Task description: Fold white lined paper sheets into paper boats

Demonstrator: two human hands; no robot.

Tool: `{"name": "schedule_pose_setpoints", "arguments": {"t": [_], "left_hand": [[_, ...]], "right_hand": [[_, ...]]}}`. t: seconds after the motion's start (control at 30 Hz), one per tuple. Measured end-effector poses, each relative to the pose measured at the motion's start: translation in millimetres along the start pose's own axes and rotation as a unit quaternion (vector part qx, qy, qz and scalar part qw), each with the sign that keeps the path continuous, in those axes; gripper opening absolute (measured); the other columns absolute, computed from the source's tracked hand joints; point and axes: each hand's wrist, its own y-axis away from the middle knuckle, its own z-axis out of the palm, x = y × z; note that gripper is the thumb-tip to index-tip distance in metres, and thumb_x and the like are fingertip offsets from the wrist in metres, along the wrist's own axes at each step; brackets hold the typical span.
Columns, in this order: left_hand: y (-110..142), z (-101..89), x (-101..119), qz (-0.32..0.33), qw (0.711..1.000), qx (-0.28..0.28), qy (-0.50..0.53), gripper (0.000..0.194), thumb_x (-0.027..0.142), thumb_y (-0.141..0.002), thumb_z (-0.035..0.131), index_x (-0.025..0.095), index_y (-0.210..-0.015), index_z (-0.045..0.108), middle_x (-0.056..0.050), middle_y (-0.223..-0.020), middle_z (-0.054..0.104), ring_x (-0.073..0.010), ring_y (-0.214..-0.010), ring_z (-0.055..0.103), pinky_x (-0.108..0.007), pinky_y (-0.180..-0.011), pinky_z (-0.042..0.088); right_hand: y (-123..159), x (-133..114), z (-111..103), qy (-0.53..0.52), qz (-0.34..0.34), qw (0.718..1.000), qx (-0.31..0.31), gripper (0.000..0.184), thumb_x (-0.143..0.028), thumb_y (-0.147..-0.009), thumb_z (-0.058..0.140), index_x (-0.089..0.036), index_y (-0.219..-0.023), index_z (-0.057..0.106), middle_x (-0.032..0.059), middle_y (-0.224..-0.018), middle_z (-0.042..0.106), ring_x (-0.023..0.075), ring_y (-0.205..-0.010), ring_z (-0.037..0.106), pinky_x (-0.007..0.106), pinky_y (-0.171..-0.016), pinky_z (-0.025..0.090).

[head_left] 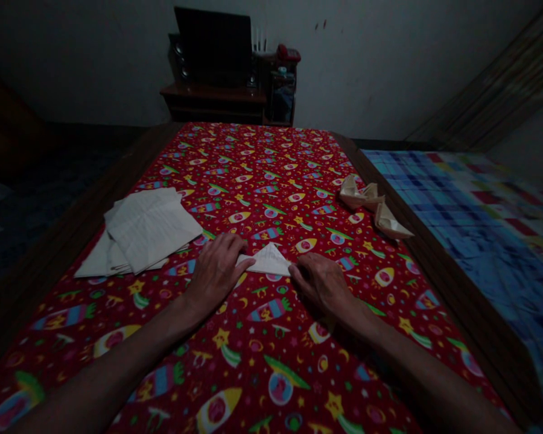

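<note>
A small folded sheet of paper (270, 260), white and triangular with its peak pointing away from me, lies flat on the red patterned cloth (271, 313). My left hand (218, 265) grips its left corner, the thumb on top and the fingers curled. At the right corner, my right hand (320, 278) pinches the paper's tip between thumb and fingers. Both hands rest low on the cloth, and their fingers partly hide the two ends of the paper.
To the left sits a stack of loose paper sheets (151, 226). Several folded paper shapes (391, 222) stand near the right edge. A dark wooden border (461, 301) runs along the cloth. Beyond it are a television (215, 45) on a cabinet and a red telephone (288, 54).
</note>
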Motion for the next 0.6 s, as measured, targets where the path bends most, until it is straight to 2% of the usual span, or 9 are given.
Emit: {"name": "schedule_pose_setpoints", "arguments": {"t": [0.1, 0.17, 0.2, 0.27, 0.33, 0.47, 0.6], "left_hand": [[4, 1.2, 8, 0.099, 0.995, -0.011, 0.021, 0.024, 0.017, -0.089, 0.048, 0.018, -0.111, 0.057, -0.009, -0.121, 0.058, -0.0254, -0.115, 0.049, -0.045, -0.096, 0.039], [11, 4.2, 18, 0.167, 0.984, -0.048, 0.035, 0.035, 0.009, -0.088, 0.043, 0.016, -0.122, 0.052, -0.010, -0.130, 0.053, -0.0241, -0.126, 0.041, -0.047, -0.105, 0.032], [15, 6.1, 24, 0.178, 0.981, -0.069, 0.042, 0.040, 0.006, -0.088, 0.041, 0.014, -0.126, 0.048, -0.010, -0.133, 0.051, -0.0231, -0.129, 0.037, -0.046, -0.107, 0.031], [23, 9.6, 35, 0.166, 0.980, -0.093, 0.050, 0.046, 0.005, -0.088, 0.037, 0.013, -0.134, 0.040, -0.011, -0.141, 0.042, -0.0213, -0.135, 0.030, -0.042, -0.108, 0.033], [29, 11.3, 44, 0.155, 0.981, -0.107, 0.049, 0.046, 0.014, -0.091, 0.038, 0.012, -0.137, 0.034, -0.012, -0.145, 0.036, -0.0221, -0.137, 0.026, -0.043, -0.110, 0.030], [30, 8.2, 50, 0.137, 0.982, -0.120, 0.040, 0.049, 0.037, -0.094, 0.039, 0.014, -0.138, 0.035, -0.010, -0.146, 0.035, -0.0235, -0.138, 0.023, -0.044, -0.112, 0.024], [27, 3.8, 49, 0.126, 0.982, -0.133, 0.038, 0.047, 0.039, -0.094, 0.037, 0.021, -0.137, 0.037, -0.004, -0.146, 0.036, -0.0230, -0.138, 0.022, -0.044, -0.113, 0.022]], "right_hand": [[0, 0, 1, 0.002, 0.000, 1.000, 0.007, 0.025, -0.029, -0.089, 0.045, -0.017, -0.068, 0.053, 0.0022, -0.065, 0.054, 0.0134, -0.059, 0.048, 0.025, -0.056, 0.030], [1, 0, 2, 0.001, -0.003, 1.000, 0.013, 0.026, -0.029, -0.089, 0.045, -0.018, -0.067, 0.052, 0.0018, -0.064, 0.053, 0.0131, -0.058, 0.046, 0.025, -0.056, 0.030], [1, 0, 2, 0.000, -0.004, 1.000, 0.016, 0.025, -0.028, -0.089, 0.045, -0.018, -0.067, 0.052, 0.0017, -0.064, 0.053, 0.0130, -0.058, 0.046, 0.025, -0.056, 0.030], [2, 0, 3, 0.002, -0.005, 1.000, 0.022, 0.024, -0.028, -0.089, 0.046, -0.017, -0.067, 0.052, 0.0016, -0.064, 0.053, 0.0129, -0.058, 0.045, 0.025, -0.056, 0.030], [3, 0, 5, 0.003, -0.005, 1.000, 0.029, 0.024, -0.028, -0.088, 0.046, -0.017, -0.067, 0.052, 0.0016, -0.064, 0.053, 0.0128, -0.058, 0.045, 0.025, -0.055, 0.029], [4, 1, 8, 0.002, -0.013, 0.999, 0.037, 0.025, -0.028, -0.089, 0.046, -0.018, -0.067, 0.052, 0.0010, -0.064, 0.053, 0.0125, -0.058, 0.045, 0.025, -0.055, 0.030], [5, 3, 7, 0.006, -0.008, 0.999, 0.047, 0.019, -0.028, -0.089, 0.047, -0.017, -0.074, 0.054, 0.0020, -0.068, 0.055, 0.0139, -0.062, 0.048, 0.025, -0.056, 0.035]]}}
